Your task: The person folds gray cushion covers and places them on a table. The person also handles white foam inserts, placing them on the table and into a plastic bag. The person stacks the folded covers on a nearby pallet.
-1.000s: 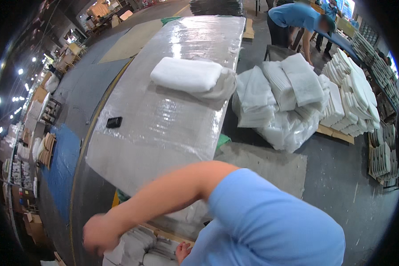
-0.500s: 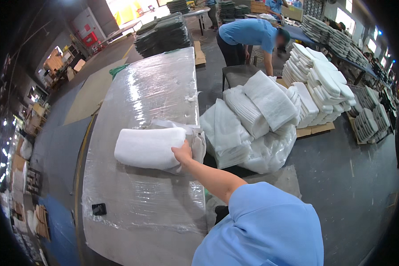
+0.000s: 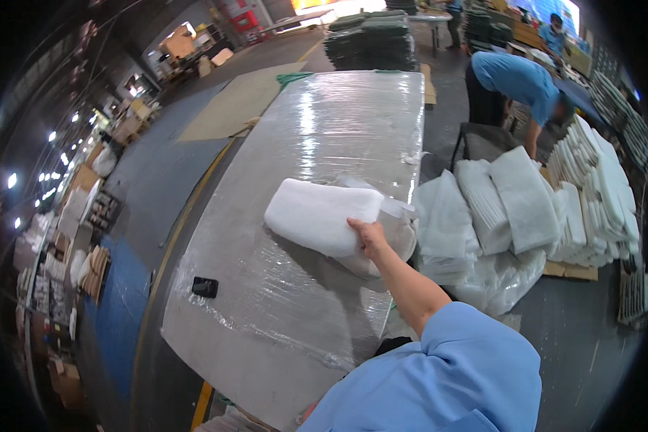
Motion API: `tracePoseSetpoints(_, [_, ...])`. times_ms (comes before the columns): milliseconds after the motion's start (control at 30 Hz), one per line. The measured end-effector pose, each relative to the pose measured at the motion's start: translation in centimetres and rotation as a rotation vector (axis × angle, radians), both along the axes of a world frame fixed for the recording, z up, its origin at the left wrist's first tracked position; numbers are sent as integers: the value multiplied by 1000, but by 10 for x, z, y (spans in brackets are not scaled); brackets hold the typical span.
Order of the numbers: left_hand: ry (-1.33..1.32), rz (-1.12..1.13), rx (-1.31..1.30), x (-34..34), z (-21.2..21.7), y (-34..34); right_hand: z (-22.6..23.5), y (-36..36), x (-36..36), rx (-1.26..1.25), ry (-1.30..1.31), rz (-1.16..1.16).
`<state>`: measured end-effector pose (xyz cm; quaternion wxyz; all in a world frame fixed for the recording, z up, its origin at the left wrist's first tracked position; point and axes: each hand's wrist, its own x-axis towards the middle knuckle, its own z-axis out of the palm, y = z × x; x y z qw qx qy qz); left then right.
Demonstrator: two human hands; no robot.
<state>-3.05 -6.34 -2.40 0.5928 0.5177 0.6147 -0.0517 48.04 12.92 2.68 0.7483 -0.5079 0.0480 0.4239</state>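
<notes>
A soft white wadding pad (image 3: 317, 212) lies over a greyish bundle with clear plastic (image 3: 403, 234) on the plastic-wrapped table surface (image 3: 266, 317). My right hand (image 3: 369, 236) reaches from the lower right and grips the pad's right end, fingertips on its top face. What the hand holds underneath is hidden. Of my left hand only a small patch of skin (image 3: 309, 412) seems to show at the table's near edge, beside the blue shirt; its fingers are hidden. A small black object (image 3: 205, 286) rests on the plastic wrap at the left.
Stacked white wadding sheets (image 3: 522, 198) on clear plastic stand right of the table. Behind them are a dark chair (image 3: 489, 140), piled white cushions (image 3: 594, 180) and a bending person in a blue shirt (image 3: 515, 79). Dark green stacks (image 3: 371, 43) stand beyond the far end.
The view has swung left, so the table and stacks appear farther right. My right hand stays at the pad's right end. The pad now looks slightly more tilted.
</notes>
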Motion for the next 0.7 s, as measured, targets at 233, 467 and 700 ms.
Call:
tracePoseSetpoints(233, [-123,67,45,-34,-6,-18,15,-22,-9,123,-249,9])
tracePoseSetpoints(467, [-384,567,117,-86,22,-41,74,-95,-25,46,-448,395])
tracePoseSetpoints(700, [-455,368,681,-102,81,4,181,-68,-121,33,-936,1178])
